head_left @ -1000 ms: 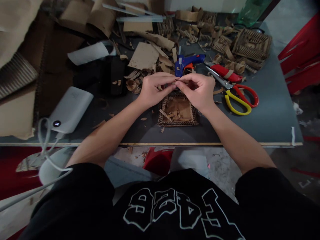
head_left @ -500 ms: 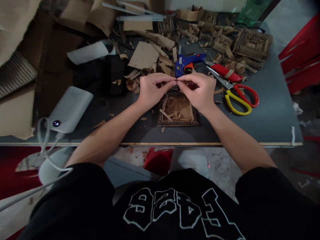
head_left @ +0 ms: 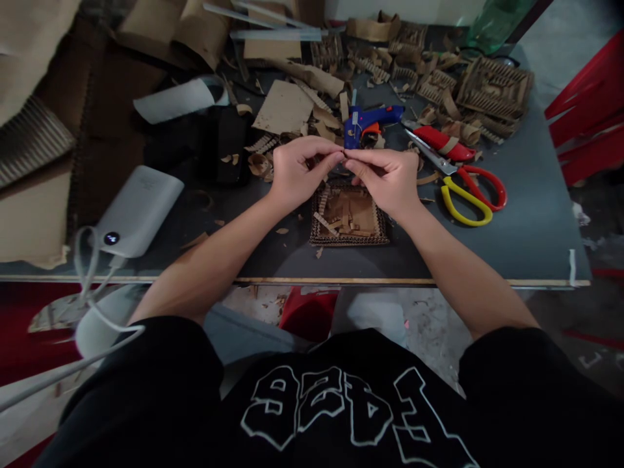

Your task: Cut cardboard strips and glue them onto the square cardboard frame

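Observation:
My left hand (head_left: 295,170) and my right hand (head_left: 387,179) meet fingertip to fingertip above a small square cardboard tray (head_left: 349,220) filled with cut cardboard strips. Between both hands' thumbs and forefingers I pinch a small cardboard strip (head_left: 344,155), mostly hidden by the fingers. Just behind the hands lies a blue glue gun (head_left: 366,121) with an orange trigger.
Yellow-handled scissors (head_left: 461,201) and red-handled scissors (head_left: 480,182) lie right of the hands beside a red utility knife (head_left: 441,141). A white power bank (head_left: 139,211) with a cable sits at left. Cardboard scraps and woven cardboard baskets (head_left: 492,88) crowd the back. A red chair (head_left: 589,123) stands right.
Both hands stay pinched together on the strip. The right hand's fingers have uncurled a little and its wrist has dropped slightly. The view shifted a touch.

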Tool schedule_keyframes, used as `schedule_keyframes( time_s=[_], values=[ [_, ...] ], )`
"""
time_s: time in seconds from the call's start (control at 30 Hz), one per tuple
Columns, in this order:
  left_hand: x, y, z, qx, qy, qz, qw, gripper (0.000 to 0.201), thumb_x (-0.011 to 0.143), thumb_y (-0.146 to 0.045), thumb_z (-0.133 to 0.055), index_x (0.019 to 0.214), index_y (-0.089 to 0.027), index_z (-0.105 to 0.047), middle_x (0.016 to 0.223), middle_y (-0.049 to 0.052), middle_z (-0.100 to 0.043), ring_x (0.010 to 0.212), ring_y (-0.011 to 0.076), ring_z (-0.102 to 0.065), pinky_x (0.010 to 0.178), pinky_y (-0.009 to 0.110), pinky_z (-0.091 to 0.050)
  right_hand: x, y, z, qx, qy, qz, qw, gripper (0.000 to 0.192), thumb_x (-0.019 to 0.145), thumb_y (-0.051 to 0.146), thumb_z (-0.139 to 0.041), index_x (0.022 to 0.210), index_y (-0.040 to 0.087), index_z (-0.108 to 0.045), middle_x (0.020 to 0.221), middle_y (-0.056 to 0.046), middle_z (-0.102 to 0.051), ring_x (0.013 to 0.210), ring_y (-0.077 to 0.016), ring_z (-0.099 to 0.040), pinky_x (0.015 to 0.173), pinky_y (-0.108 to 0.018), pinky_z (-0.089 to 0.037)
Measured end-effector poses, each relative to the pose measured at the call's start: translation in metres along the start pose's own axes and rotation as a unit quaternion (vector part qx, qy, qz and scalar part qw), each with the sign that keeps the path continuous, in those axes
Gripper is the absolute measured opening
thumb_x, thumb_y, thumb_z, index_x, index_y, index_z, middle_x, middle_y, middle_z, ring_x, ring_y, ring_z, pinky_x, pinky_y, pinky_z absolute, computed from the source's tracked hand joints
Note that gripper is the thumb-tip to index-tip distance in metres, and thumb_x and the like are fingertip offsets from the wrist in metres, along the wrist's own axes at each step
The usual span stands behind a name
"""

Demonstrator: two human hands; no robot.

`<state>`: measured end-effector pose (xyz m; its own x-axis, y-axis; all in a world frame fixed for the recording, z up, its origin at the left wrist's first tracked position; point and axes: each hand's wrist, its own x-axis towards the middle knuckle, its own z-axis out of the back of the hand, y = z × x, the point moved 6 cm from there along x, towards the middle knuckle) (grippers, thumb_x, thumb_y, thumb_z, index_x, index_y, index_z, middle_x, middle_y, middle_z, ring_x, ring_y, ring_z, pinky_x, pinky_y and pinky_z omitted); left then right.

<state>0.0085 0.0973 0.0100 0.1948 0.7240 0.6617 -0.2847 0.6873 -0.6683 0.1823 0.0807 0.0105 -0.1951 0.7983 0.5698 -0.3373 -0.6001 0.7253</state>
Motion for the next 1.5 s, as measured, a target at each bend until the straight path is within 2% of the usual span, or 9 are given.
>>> schedule_keyframes(
  time_s=[0.2, 0.4, 0.57, 0.7, 0.8, 1.0, 1.2, 1.37, 1.5],
  values=[
    [-0.001, -0.001, 0.002, 0.026, -0.004, -0.016, 1.0, 0.029, 0.097, -0.052, -0.062, 0.096, -0.028, -0.078, 0.095, 0.004, -0.081, 0.084, 0.0165, -0.075, 0.067, 0.028, -0.059, 0.0, 0.004, -0.001, -0.006, 0.009, 0.0, 1.0, 0.039, 0.097, 0.057, -0.061, 0.112, 0.027, -0.081, 0.087, 0.0, -0.08, 0.066, -0.0167, -0.075, 0.067, -0.034, -0.067],
    [-0.001, -0.003, 0.003, 0.053, -0.004, -0.061, 0.997, 0.026, 0.095, -0.051, -0.066, 0.103, -0.03, -0.078, 0.101, 0.004, -0.081, 0.097, 0.0193, -0.075, 0.089, 0.035, -0.061, -0.001, 0.0, -0.002, 0.006, 0.01, -0.014, 1.0, 0.043, 0.097, 0.06, -0.06, 0.112, 0.025, -0.08, 0.09, -0.001, -0.081, 0.069, -0.0165, -0.076, 0.069, -0.033, -0.067],
    [-0.001, 0.002, 0.005, 0.057, 0.012, -0.048, 0.997, 0.035, 0.093, -0.059, -0.064, 0.114, -0.033, -0.075, 0.115, 0.006, -0.076, 0.106, 0.022, -0.071, 0.086, 0.036, -0.061, 0.0, 0.001, -0.003, 0.017, 0.013, -0.006, 1.0, 0.044, 0.096, 0.06, -0.061, 0.111, 0.024, -0.081, 0.091, 0.0, -0.08, 0.066, -0.0151, -0.075, 0.071, -0.034, -0.067],
    [0.002, 0.003, 0.007, 0.078, 0.033, -0.085, 0.993, 0.034, 0.092, -0.058, -0.066, 0.106, -0.03, -0.077, 0.125, 0.008, -0.071, 0.11, 0.0223, -0.065, 0.079, 0.035, -0.061, 0.0, -0.002, -0.003, 0.014, 0.007, -0.013, 1.0, 0.044, 0.094, 0.061, -0.062, 0.108, 0.025, -0.081, 0.084, 0.001, -0.079, 0.065, -0.0153, -0.074, 0.067, -0.033, -0.066],
    [0.002, 0.003, 0.006, 0.097, 0.041, -0.112, 0.988, 0.031, 0.092, -0.056, -0.067, 0.103, -0.029, -0.078, 0.123, 0.01, -0.069, 0.107, 0.0228, -0.065, 0.074, 0.035, -0.06, 0.0, -0.004, -0.003, 0.024, 0.001, -0.013, 1.0, 0.042, 0.094, 0.06, -0.063, 0.107, 0.025, -0.081, 0.084, 0.001, -0.079, 0.065, -0.0155, -0.074, 0.065, -0.033, -0.066],
    [0.0, -0.002, 0.005, 0.122, 0.035, -0.116, 0.985, 0.03, 0.096, -0.057, -0.06, 0.102, -0.032, -0.076, 0.114, 0.008, -0.069, 0.113, 0.0272, -0.068, 0.079, 0.041, -0.062, 0.0, -0.003, -0.004, 0.032, 0.005, -0.008, 0.999, 0.038, 0.095, 0.057, -0.065, 0.107, 0.024, -0.082, 0.089, -0.001, -0.08, 0.068, -0.0167, -0.075, 0.07, -0.036, -0.066],
    [-0.002, -0.015, 0.004, 0.184, 0.036, -0.178, 0.966, 0.021, 0.099, -0.045, -0.058, 0.103, -0.031, -0.073, 0.105, 0.008, -0.072, 0.105, 0.0239, -0.07, 0.084, 0.041, -0.063, 0.002, 0.003, -0.002, 0.004, 0.014, 0.013, 1.0, 0.028, 0.097, 0.047, -0.066, 0.107, 0.026, -0.082, 0.093, -0.001, -0.081, 0.075, -0.0185, -0.076, 0.079, -0.038, -0.065],
    [-0.003, -0.012, 0.003, 0.168, 0.052, -0.15, 0.973, 0.026, 0.099, -0.049, -0.056, 0.104, -0.029, -0.072, 0.111, 0.009, -0.07, 0.109, 0.0245, -0.068, 0.088, 0.041, -0.062, 0.003, 0.006, -0.001, -0.023, 0.016, 0.017, 0.999, 0.027, 0.097, 0.045, -0.066, 0.107, 0.027, -0.082, 0.091, 0.0, -0.081, 0.072, -0.018, -0.076, 0.076, -0.037, -0.066],
    [-0.003, -0.008, 0.005, 0.158, 0.044, -0.135, 0.977, 0.029, 0.101, -0.05, -0.052, 0.104, -0.027, -0.071, 0.112, 0.011, -0.068, 0.112, 0.0243, -0.067, 0.09, 0.04, -0.06, 0.002, 0.007, 0.0, -0.03, 0.015, 0.015, 0.999, 0.027, 0.097, 0.046, -0.065, 0.106, 0.026, -0.082, 0.09, -0.001, -0.081, 0.075, -0.0188, -0.077, 0.076, -0.037, -0.066]
  ],
)
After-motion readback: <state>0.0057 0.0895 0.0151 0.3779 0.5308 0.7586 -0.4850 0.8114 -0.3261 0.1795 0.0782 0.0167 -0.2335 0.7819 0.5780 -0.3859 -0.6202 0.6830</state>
